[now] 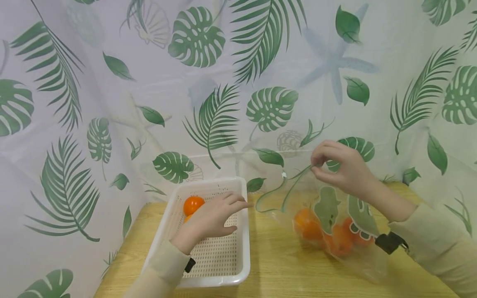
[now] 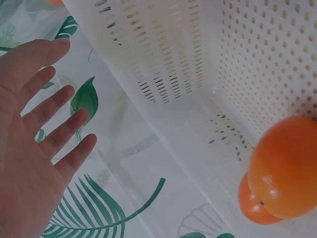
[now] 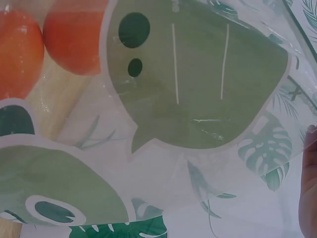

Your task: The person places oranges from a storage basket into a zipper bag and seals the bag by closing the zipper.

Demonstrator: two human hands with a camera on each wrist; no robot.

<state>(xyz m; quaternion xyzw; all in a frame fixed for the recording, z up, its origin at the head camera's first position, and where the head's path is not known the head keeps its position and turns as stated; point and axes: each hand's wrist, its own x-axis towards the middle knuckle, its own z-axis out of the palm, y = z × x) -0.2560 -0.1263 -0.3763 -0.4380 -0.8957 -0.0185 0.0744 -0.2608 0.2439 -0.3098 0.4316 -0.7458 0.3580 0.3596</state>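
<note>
Nearest, the left hand [image 1: 210, 219] is spread flat with straight fingers over the white basket [image 1: 238, 265], holding nothing. Two oranges [image 1: 192, 205] are lodged in its far corner. Farther right, the clear bag [image 1: 335, 215] of oranges is pinched at its rim by the right hand [image 1: 340, 167].

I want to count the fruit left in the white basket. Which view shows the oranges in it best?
The left wrist view: two oranges fill the basket corner, one stacked over the other. The head view shows them small, the lower one half hidden behind the left hand. The right wrist view shows only the bag's oranges.
</note>
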